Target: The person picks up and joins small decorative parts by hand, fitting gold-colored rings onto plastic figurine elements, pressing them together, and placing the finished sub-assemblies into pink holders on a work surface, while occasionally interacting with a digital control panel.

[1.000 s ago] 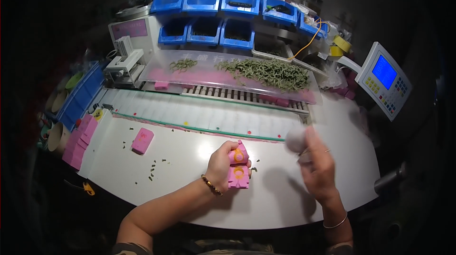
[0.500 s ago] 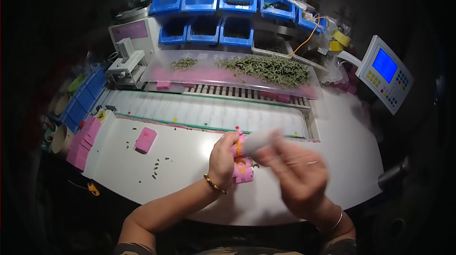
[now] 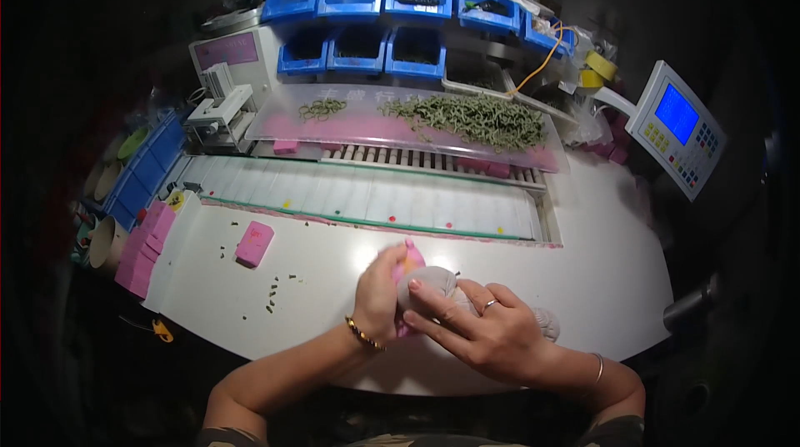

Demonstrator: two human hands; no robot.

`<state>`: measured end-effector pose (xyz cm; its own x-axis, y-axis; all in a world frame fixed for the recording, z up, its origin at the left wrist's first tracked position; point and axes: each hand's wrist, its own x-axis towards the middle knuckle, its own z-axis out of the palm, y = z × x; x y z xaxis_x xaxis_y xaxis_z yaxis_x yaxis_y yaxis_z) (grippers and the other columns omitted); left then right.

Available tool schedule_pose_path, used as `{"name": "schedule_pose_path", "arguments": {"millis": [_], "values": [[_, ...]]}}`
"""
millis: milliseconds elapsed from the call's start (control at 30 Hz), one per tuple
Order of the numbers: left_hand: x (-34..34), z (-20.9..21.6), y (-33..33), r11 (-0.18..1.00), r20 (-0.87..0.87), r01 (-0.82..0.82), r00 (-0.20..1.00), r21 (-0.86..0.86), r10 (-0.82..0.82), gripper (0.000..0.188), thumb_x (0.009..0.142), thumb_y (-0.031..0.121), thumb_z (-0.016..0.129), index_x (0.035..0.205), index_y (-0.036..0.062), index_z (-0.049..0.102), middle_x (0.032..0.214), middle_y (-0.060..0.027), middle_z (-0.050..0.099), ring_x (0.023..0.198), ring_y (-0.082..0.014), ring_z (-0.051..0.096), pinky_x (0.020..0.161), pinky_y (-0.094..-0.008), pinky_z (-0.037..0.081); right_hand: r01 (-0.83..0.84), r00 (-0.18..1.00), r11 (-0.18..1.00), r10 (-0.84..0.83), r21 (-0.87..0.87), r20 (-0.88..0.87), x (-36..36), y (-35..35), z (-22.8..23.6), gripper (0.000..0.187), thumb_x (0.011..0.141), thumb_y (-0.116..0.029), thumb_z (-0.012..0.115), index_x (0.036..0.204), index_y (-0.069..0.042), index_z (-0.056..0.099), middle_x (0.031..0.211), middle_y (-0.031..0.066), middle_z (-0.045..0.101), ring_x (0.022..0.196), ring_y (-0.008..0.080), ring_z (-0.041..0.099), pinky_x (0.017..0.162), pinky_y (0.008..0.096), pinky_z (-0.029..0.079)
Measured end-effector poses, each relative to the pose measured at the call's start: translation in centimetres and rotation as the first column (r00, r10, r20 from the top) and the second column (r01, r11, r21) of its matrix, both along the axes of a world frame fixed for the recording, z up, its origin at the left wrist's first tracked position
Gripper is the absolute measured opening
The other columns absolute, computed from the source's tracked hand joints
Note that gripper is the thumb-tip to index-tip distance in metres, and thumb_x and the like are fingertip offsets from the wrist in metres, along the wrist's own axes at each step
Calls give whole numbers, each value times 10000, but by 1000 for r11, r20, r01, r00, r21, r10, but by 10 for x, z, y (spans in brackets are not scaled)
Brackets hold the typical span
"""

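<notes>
At the front middle of the white table, my left hand [image 3: 379,293] is wrapped round a pink rubber mould [image 3: 410,262] with orange marks, only partly visible between my hands. My right hand [image 3: 492,326] holds a grey cloth pouch [image 3: 427,282], its rounded end against the mould's face and its bunched tail showing past my palm. Both hands are closed and nearly touch. The pouch hides most of the mould. Off to the left a closed pink block [image 3: 253,244] lies on the table, with small dark green bits [image 3: 272,295] scattered by it.
Ahead runs a pale belt [image 3: 375,197] with coloured dots. Above it, a clear sheet [image 3: 350,126] bears a heap of green curled pieces [image 3: 475,118]. Blue bins [image 3: 417,1] stand behind. A keypad with a blue screen [image 3: 677,122] is at right, pink blocks [image 3: 146,251] at left.
The pouch, blurred earlier as my right hand swung it, is now against the mould. Earlier the mould's two parts showed spread apart. The belt's dots have shifted left.
</notes>
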<state>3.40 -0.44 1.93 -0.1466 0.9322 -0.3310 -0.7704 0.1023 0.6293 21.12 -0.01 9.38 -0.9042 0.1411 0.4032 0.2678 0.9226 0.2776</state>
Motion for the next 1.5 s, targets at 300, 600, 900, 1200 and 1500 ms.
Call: {"name": "schedule_pose_path", "arguments": {"millis": [300,600,900,1200,1500], "values": [[-15,11,-4,946,-294,-157,925,282,241,248,962,283,432,943,40,479,788,-107,570,671,-216,580,625,-315,507,35,974,996,-16,81,-226,1,-7,30,364,826,-189,594,1177,-193,687,1309,63,602,923,230,625,726,274,464],[-20,20,-12,919,-352,-177,885,352,305,284,988,311,377,877,59,445,689,-60,501,615,-145,520,623,-279,476,91,955,995,-76,37,-288,3,-3,31,392,763,-167,645,1151,-156,702,1260,63,636,867,210,633,659,264,428],[-26,9,-11,953,-171,-242,947,181,273,317,951,432,550,941,120,495,870,-52,572,671,-151,553,601,-326,502,121,993,983,-121,-137,8,-4,-12,-12,465,792,-143,581,1256,-136,614,1367,94,547,890,259,622,731,318,468],[-45,17,-9,999,20,17,1000,46,-18,482,948,498,532,1156,64,499,1030,-90,511,881,-207,572,737,-411,555,586,808,808,-579,-62,109,44,30,-42,439,768,-47,620,1206,-71,611,1272,138,597,979,306,605,828,378,456],[-15,2,-18,947,-310,9,946,320,96,286,992,257,546,1211,77,509,1078,-26,615,955,-119,594,802,-276,482,-142,862,430,-390,-891,-325,-23,32,-27,386,844,-130,717,1196,-22,599,1113,125,654,945,198,638,729,282,484]]}}
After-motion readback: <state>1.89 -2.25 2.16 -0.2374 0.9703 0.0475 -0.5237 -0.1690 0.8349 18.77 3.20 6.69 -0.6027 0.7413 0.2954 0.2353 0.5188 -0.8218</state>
